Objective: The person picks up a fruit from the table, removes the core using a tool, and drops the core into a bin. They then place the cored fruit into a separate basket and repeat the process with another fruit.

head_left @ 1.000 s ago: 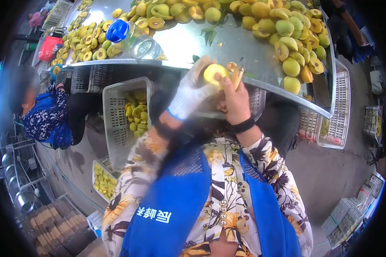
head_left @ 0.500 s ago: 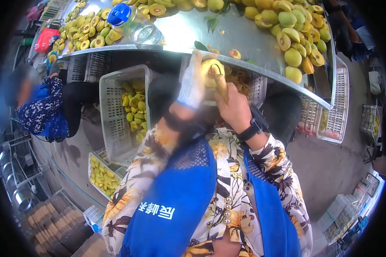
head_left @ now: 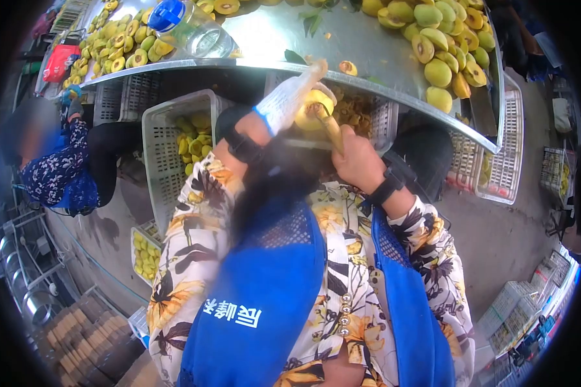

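Two hands: gloved left hand (head_left: 289, 102) cupping the fruit half (head_left: 308, 117); bare right hand (head_left: 360, 160) clenched round the tan-handled tool (head_left: 333, 134).
Tool tip: at the fruit's centre; too hard a push might skid it into the glove or tear the flesh.
Fruit half: yellow, moist-looking, brownish centre.
Place: just beside the metal table (head_left: 265, 37), above a crate (head_left: 385, 121).

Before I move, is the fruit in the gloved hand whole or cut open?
Cut open: the fruit in the gloved left hand shows yellow flesh around a brown centre, the tool at it.
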`<state>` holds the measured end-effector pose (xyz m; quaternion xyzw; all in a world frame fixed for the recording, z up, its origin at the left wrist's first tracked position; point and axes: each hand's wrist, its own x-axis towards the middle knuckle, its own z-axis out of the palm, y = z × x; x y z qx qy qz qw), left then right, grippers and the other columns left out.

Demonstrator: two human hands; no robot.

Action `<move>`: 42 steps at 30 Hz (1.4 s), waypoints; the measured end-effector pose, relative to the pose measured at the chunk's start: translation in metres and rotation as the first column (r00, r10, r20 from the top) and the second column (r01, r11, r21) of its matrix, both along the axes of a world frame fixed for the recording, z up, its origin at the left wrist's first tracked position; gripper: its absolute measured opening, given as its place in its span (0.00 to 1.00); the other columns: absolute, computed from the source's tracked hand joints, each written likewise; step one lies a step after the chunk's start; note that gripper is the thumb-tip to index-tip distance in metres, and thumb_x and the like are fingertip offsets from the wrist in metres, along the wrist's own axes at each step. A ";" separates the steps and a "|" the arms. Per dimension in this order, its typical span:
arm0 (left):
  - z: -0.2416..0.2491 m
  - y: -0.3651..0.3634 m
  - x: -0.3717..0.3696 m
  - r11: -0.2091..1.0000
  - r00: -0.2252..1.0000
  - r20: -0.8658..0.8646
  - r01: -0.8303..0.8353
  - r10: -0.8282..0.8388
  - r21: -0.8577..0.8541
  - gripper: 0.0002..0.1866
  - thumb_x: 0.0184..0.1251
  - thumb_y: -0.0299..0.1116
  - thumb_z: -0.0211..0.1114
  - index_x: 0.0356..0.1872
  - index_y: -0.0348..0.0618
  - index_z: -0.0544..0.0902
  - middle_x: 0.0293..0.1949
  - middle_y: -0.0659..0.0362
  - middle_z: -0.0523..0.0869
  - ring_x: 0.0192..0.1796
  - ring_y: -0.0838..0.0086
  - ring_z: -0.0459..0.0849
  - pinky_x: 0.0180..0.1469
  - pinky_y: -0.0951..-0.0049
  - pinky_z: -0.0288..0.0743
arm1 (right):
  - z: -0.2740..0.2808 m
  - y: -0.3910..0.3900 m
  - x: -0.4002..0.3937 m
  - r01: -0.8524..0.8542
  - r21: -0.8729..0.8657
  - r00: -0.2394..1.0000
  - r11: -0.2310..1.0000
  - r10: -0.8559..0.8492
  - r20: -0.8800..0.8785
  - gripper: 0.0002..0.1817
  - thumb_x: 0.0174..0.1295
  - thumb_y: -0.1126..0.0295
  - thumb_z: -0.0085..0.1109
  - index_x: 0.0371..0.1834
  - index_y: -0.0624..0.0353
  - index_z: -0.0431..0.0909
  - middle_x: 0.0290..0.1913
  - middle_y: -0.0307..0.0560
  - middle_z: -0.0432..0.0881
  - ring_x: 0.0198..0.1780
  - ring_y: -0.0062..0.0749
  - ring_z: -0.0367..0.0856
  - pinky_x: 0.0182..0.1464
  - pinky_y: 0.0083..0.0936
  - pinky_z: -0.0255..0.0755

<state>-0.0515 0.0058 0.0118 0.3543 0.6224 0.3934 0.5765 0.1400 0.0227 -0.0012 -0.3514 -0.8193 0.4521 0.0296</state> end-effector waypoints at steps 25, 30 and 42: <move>-0.001 -0.009 0.035 0.904 0.970 0.054 -0.240 0.237 0.353 0.22 0.70 0.46 0.48 0.49 0.38 0.77 0.37 0.60 0.81 0.39 0.78 0.78 0.45 0.79 0.71 | -0.006 -0.001 -0.015 0.155 -0.361 0.979 0.920 -0.193 -0.071 0.10 0.55 0.72 0.50 0.37 0.67 0.67 0.21 0.53 0.75 0.21 0.39 0.75 0.24 0.31 0.69; -0.022 -0.010 0.051 0.787 0.678 0.531 -0.616 0.508 0.033 0.10 0.65 0.35 0.57 0.33 0.37 0.77 0.27 0.60 0.77 0.27 0.77 0.76 0.28 0.78 0.71 | 0.002 -0.020 -0.019 0.239 -0.630 0.928 0.739 -0.365 -0.078 0.09 0.54 0.74 0.48 0.37 0.66 0.68 0.19 0.42 0.72 0.16 0.24 0.70 0.19 0.22 0.65; -0.029 -0.009 0.047 0.878 0.785 0.451 -0.479 0.425 0.006 0.15 0.64 0.40 0.57 0.35 0.35 0.77 0.27 0.52 0.80 0.26 0.72 0.78 0.28 0.75 0.73 | 0.002 -0.018 -0.014 0.160 -0.636 0.963 0.755 -0.260 -0.066 0.07 0.58 0.71 0.47 0.35 0.63 0.68 0.19 0.42 0.72 0.12 0.21 0.66 0.15 0.21 0.61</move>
